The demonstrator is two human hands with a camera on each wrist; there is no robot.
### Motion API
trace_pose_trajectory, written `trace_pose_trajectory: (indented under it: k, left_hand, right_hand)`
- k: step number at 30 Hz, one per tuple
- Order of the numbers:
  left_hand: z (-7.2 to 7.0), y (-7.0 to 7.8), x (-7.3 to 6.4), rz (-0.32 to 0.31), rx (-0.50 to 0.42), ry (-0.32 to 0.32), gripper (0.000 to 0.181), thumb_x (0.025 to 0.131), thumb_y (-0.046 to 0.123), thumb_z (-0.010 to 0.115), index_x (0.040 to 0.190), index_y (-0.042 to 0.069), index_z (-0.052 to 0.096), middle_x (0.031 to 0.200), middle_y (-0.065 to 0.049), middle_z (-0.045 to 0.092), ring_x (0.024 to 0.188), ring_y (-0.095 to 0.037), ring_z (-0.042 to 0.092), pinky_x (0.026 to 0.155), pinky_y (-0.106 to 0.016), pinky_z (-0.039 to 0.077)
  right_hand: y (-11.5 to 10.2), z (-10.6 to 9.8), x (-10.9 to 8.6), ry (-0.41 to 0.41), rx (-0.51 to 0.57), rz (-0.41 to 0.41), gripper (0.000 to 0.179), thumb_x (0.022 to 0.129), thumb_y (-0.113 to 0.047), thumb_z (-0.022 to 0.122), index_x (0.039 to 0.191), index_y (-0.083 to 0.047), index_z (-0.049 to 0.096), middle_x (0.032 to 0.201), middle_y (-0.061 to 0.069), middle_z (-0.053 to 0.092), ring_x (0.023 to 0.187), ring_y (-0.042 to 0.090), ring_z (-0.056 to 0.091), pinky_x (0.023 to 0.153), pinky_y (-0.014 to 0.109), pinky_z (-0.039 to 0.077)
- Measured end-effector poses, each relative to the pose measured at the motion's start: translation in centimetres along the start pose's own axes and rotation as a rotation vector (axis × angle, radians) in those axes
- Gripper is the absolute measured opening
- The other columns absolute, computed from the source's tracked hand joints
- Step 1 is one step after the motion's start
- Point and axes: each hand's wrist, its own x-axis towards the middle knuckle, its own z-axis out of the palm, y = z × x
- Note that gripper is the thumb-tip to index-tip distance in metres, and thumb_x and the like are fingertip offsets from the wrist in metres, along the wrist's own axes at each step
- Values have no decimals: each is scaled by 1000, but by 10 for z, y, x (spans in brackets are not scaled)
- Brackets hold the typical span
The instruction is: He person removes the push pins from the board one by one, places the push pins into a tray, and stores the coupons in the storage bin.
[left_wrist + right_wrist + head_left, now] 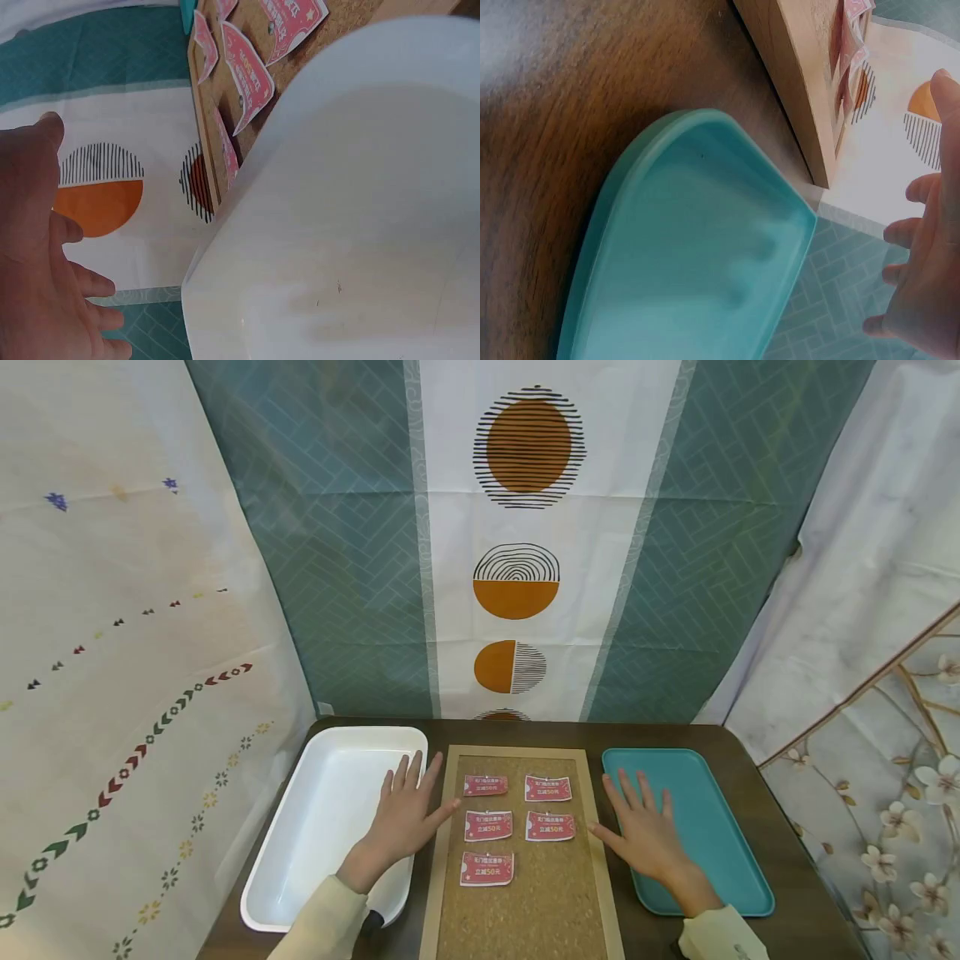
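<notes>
My left hand is held over the right side of a white tray, fingers spread and straight, holding nothing. Over the teal tray my right hand has its fingers fanned out and is also free of any object. Between the hands lies a cork board with a light wooden frame. Several red paper coupons with white edges are fixed to it in two columns, among them an upper right coupon and a lower left coupon. Their paper curls away from the cork in the left wrist view.
Everything stands on a dark brown wooden table. Behind it hangs a green and white patterned cloth. White printed curtains flank the table, a left curtain and a right curtain with flowers.
</notes>
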Motion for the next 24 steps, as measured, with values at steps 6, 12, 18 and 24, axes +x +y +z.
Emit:
trace_pose_trajectory:
  k: [6, 12, 18, 24]
  left_hand:
    - [5, 2, -3, 17, 2, 7, 88, 101, 65, 57, 166, 11, 32, 171, -29, 25, 158, -55, 17, 123, -74, 17]
    - [5, 11, -7, 51, -74, 26, 87, 101, 57, 62, 166, 8, 31, 171, -32, 19, 157, -57, 17, 122, -73, 22]
    - [6, 17, -8, 54, -99, 8, 86, 102, 55, 63, 168, 11, 29, 173, -30, 14, 158, -55, 16, 121, -72, 27]
    - [10, 21, -9, 58, -97, -35, 89, 100, 51, 68, 168, 11, 27, 173, -30, 12, 159, -54, 14, 122, -70, 27]
  right_hand:
    - [-4, 2, 0, 12, 5, -4, 92, 98, -66, 62, 167, -13, 33, 172, 23, 26, 159, 54, 15, 114, 84, 12]
    - [-10, 3, 0, 16, 2, -16, 91, 98, -64, 63, 167, -14, 32, 171, 23, 29, 158, 53, 18, 115, 83, 13]
    - [-17, 6, 2, 18, 31, -24, 91, 98, -64, 64, 166, -13, 34, 172, 23, 28, 158, 53, 17, 115, 84, 11]
    - [-23, 9, 3, 21, 37, -25, 89, 97, -62, 65, 165, -13, 36, 172, 22, 28, 158, 53, 17, 115, 84, 11]
